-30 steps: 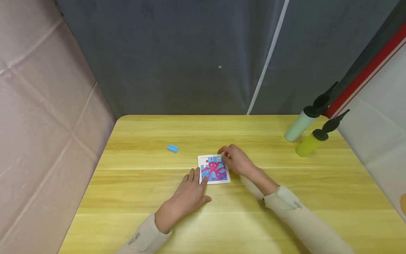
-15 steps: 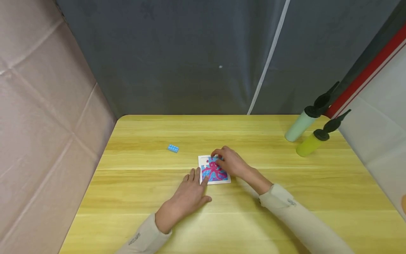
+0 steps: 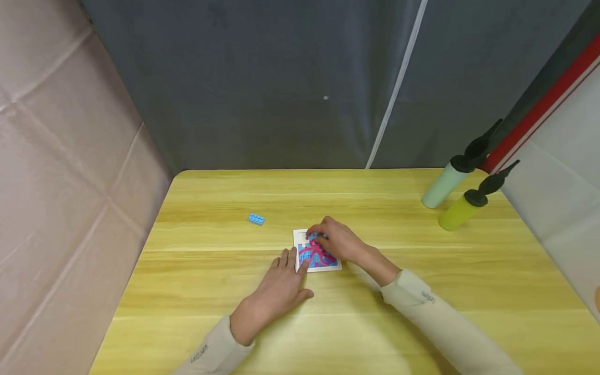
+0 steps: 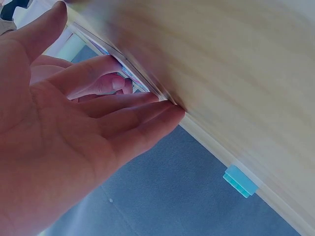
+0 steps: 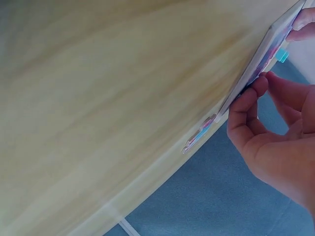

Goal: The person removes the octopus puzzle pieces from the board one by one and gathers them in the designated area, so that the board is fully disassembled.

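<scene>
A small jigsaw puzzle (image 3: 315,256) with a pink octopus on blue lies in a white-edged tray (image 3: 300,237), whose top-left part is bare white. My left hand (image 3: 279,289) rests on the table with straight fingers, fingertips against the tray's left edge and index finger over its lower left corner. My right hand (image 3: 341,240) reaches over the upper right of the puzzle. In the right wrist view, its curled fingers and thumb (image 5: 283,91) come together at the puzzle surface, pinching a puzzle piece that they mostly hide. A loose puzzle piece (image 5: 199,133) lies on the table beside the tray.
A blue toy brick (image 3: 256,219) lies left of and behind the tray. At the back right stand a pale green hand pump (image 3: 444,186) and a yellow-green one (image 3: 458,215), both with black tops. A grey curtain (image 3: 262,94) hangs behind the wooden table (image 3: 211,281).
My right hand has moved left from the tray's upper right corner to over the upper middle of the puzzle. The left hand has stayed in place.
</scene>
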`<move>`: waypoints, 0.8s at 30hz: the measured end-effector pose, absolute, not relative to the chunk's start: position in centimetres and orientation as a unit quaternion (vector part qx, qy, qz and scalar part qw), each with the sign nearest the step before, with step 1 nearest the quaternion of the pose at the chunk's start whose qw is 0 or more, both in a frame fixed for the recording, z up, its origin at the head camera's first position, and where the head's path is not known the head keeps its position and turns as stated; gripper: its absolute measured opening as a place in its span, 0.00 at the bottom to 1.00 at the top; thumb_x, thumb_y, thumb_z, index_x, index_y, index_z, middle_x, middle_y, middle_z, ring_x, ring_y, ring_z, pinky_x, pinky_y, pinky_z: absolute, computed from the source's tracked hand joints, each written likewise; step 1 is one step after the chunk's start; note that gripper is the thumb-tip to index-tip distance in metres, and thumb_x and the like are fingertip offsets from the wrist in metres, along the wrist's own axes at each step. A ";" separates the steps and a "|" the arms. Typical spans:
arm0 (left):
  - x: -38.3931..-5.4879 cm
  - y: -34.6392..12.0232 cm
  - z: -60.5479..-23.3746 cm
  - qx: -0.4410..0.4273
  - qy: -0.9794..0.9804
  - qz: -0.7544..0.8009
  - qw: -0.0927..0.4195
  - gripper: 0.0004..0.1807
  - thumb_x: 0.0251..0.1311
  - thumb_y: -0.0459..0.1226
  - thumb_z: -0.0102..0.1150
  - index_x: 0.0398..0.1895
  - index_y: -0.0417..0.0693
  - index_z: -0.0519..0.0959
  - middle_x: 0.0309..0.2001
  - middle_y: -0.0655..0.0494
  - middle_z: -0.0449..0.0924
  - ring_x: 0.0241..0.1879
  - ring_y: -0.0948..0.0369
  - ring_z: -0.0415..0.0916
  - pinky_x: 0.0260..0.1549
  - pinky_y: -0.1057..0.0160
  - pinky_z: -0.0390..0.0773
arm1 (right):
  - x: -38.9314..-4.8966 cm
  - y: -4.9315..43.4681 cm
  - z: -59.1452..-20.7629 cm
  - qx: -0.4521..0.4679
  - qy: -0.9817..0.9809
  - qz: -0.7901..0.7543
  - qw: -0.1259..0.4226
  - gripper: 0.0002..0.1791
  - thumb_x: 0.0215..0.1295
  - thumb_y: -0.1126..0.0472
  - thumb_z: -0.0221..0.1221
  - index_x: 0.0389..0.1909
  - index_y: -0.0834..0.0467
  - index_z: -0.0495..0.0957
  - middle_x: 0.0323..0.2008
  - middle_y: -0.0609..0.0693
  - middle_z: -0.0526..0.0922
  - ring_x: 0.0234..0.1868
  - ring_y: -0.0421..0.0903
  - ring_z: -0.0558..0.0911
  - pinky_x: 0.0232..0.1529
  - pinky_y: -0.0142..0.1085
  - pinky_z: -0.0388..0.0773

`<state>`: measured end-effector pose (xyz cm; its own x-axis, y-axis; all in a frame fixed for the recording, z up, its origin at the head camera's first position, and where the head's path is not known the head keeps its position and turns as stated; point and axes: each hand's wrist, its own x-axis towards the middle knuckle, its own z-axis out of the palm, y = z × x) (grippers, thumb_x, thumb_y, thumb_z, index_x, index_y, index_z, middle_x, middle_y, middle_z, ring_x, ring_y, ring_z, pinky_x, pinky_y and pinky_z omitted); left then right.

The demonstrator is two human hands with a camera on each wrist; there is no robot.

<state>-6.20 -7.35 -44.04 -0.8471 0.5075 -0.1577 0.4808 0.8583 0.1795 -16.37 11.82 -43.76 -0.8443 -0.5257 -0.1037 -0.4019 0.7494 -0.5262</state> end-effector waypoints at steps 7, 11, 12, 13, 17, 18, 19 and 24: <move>-6.0 -7.4 -44.2 0.255 0.959 0.072 0.103 0.39 0.69 0.57 0.60 0.74 0.41 0.71 0.75 0.25 0.59 0.75 0.32 0.61 0.72 0.41 0.69 | -16.1 11.9 -43.8 -0.275 0.926 -0.228 0.123 0.16 0.77 0.64 0.56 0.58 0.49 0.85 0.46 0.53 0.78 0.39 0.45 0.76 0.34 0.36 0.68; -6.1 -7.4 -44.3 0.259 0.959 0.069 0.095 0.39 0.69 0.57 0.60 0.74 0.41 0.71 0.75 0.24 0.60 0.74 0.31 0.61 0.71 0.41 0.69 | -16.2 11.9 -43.8 -0.272 0.925 -0.236 0.125 0.16 0.76 0.66 0.56 0.57 0.49 0.85 0.47 0.54 0.77 0.38 0.45 0.75 0.32 0.36 0.68; -6.1 -7.4 -44.3 0.260 0.959 0.068 0.093 0.39 0.69 0.57 0.60 0.74 0.41 0.71 0.75 0.24 0.60 0.74 0.31 0.61 0.71 0.41 0.69 | -16.3 12.0 -43.8 -0.271 0.924 -0.238 0.124 0.17 0.76 0.66 0.56 0.57 0.49 0.85 0.48 0.54 0.77 0.38 0.45 0.75 0.31 0.36 0.67; -6.2 -7.4 -44.3 0.262 0.959 0.067 0.090 0.39 0.69 0.57 0.61 0.74 0.41 0.71 0.75 0.24 0.60 0.74 0.31 0.62 0.71 0.41 0.70 | -16.3 12.0 -43.8 -0.272 0.924 -0.239 0.124 0.17 0.76 0.67 0.56 0.58 0.50 0.85 0.48 0.55 0.77 0.38 0.45 0.75 0.30 0.36 0.66; -6.4 -7.4 -44.3 0.265 0.959 0.061 0.082 0.39 0.69 0.58 0.61 0.73 0.41 0.71 0.74 0.24 0.60 0.74 0.31 0.62 0.71 0.41 0.70 | -16.4 11.9 -43.8 -0.275 0.924 -0.237 0.123 0.19 0.76 0.68 0.54 0.59 0.50 0.84 0.48 0.56 0.77 0.38 0.46 0.75 0.29 0.35 0.65; -6.4 -7.4 -44.3 0.266 0.959 0.059 0.081 0.40 0.68 0.58 0.61 0.73 0.41 0.71 0.75 0.24 0.60 0.74 0.31 0.62 0.71 0.41 0.70 | -16.5 11.9 -43.8 -0.276 0.924 -0.236 0.122 0.19 0.76 0.68 0.54 0.59 0.50 0.84 0.49 0.56 0.77 0.39 0.46 0.75 0.29 0.35 0.65; -6.4 -7.4 -44.3 0.266 0.959 0.057 0.081 0.40 0.68 0.58 0.61 0.73 0.41 0.71 0.74 0.24 0.60 0.74 0.31 0.62 0.71 0.41 0.70 | -16.5 11.9 -43.8 -0.276 0.924 -0.236 0.123 0.19 0.76 0.68 0.54 0.59 0.50 0.84 0.49 0.56 0.77 0.39 0.46 0.75 0.30 0.35 0.66; -6.4 -7.4 -44.2 0.268 0.958 0.056 0.087 0.39 0.69 0.58 0.60 0.74 0.42 0.71 0.75 0.25 0.59 0.74 0.32 0.62 0.71 0.41 0.70 | -16.6 12.1 -43.6 -0.277 0.919 -0.247 0.130 0.20 0.75 0.71 0.51 0.56 0.49 0.84 0.49 0.57 0.76 0.41 0.48 0.76 0.37 0.38 0.74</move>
<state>-6.38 -7.40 -44.18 -0.8414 0.5229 -0.1368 0.5034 0.8503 0.1538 -16.64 12.07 -43.58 -0.8127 -0.5738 -0.1014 -0.4458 0.7243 -0.5260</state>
